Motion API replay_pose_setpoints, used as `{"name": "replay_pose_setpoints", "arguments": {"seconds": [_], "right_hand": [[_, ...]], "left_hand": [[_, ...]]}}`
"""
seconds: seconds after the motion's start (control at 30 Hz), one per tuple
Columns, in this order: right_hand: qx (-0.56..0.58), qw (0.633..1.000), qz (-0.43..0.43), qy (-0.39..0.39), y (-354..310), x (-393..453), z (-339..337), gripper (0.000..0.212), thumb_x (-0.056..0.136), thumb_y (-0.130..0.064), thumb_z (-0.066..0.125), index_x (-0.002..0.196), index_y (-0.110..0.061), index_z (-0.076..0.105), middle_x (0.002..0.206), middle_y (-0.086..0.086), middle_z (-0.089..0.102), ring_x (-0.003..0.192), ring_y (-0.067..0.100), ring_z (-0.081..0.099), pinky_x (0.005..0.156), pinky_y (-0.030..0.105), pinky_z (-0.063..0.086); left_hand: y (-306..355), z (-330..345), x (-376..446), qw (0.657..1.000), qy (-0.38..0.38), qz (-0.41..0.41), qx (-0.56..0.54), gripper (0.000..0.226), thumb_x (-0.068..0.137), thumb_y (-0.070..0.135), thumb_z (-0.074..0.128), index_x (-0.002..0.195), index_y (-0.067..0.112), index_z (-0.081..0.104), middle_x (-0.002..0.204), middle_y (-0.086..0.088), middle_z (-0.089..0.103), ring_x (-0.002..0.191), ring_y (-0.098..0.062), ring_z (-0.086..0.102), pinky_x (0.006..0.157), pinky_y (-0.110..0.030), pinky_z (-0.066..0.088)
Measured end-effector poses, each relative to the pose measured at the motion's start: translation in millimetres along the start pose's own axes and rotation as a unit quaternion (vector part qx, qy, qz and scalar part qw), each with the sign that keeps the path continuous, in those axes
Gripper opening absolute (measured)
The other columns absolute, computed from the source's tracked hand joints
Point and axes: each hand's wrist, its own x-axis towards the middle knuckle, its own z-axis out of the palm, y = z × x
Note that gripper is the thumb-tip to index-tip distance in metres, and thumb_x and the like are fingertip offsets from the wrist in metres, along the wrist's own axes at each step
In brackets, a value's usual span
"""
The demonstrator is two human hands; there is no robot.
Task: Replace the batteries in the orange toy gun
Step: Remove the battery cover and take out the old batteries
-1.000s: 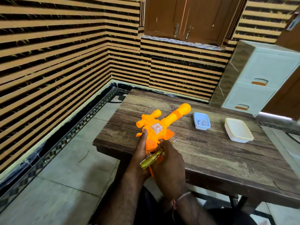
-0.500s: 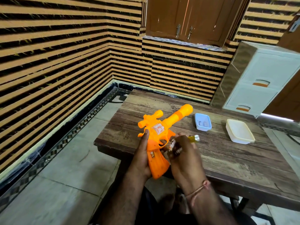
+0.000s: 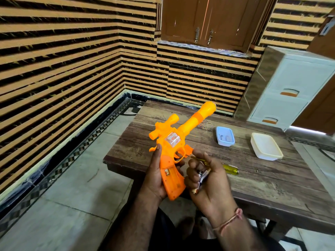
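Walls of horizontal tan and black stripes (image 3: 72,57) fill the upper left and top of the frame, with a brown wooden wall cupboard (image 3: 208,20) at top centre and a white plastic drawer unit (image 3: 293,87) at right. Pale grey floor tiles (image 3: 72,187) run along the lower left. The dark wood-plank surface (image 3: 262,178) spreads across the centre and right. The orange plastic toy gun (image 3: 179,140) is held above its near edge at frame centre, barrel pointing up and right, grip down. The left hand (image 3: 154,176) has its fingers wrapped round the grip. The right hand (image 3: 208,182) has its fingers curled round a yellow-handled screwdriver (image 3: 230,169) and batteries (image 3: 201,180). On the surface sit a cream rectangular tub (image 3: 265,146) and a smaller pale blue tub (image 3: 225,136).
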Motion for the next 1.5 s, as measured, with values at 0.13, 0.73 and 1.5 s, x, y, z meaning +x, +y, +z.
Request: {"name": "replay_pose_setpoints", "arguments": {"seconds": [0.13, 0.73, 1.5], "right_hand": [[-0.273, 0.956, -0.105, -0.008, 8.8, -8.4, -3.1, 0.036, 0.099, -0.024, 0.04, 0.089, -0.01, 0.072, 0.055, 0.007, 0.046, 0.036, 0.013, 0.031, 0.039, 0.016, 0.022], [-0.488, 0.821, -0.292, -0.036, 24.6, 9.3, -19.1, 0.01, 0.081, -0.005, 0.075, 0.076, -0.013, 0.071, 0.072, -0.001, 0.073, 0.066, 0.009, 0.068, 0.062, 0.02, 0.051], [-0.508, 0.811, -0.29, 0.02, 25.4, 13.7, -18.3, 0.021, 0.079, -0.032, 0.079, 0.067, -0.016, 0.073, 0.061, 0.007, 0.071, 0.056, 0.032, 0.067, 0.049, 0.042, 0.052]], "left_hand": [[8.0, 0.4, -5.5, 1.0, -0.006, 0.02, -0.012, 0.085, 0.081, 0.075, 0.054, 0.13, 0.006, 0.051, 0.096, -0.016, 0.058, 0.075, -0.032, 0.054, 0.07, -0.041, 0.043], [13.7, 18.4, -21.8, 0.997, -0.055, -0.004, -0.059, 0.071, 0.089, 0.065, 0.035, 0.124, 0.011, 0.065, 0.112, -0.027, 0.068, 0.096, -0.04, 0.07, 0.077, -0.047, 0.058], [14.3, 20.3, -22.9, 0.998, -0.052, -0.004, -0.041, 0.069, 0.089, 0.065, 0.039, 0.134, 0.015, 0.056, 0.118, -0.026, 0.066, 0.1, -0.041, 0.068, 0.08, -0.05, 0.057]]}}
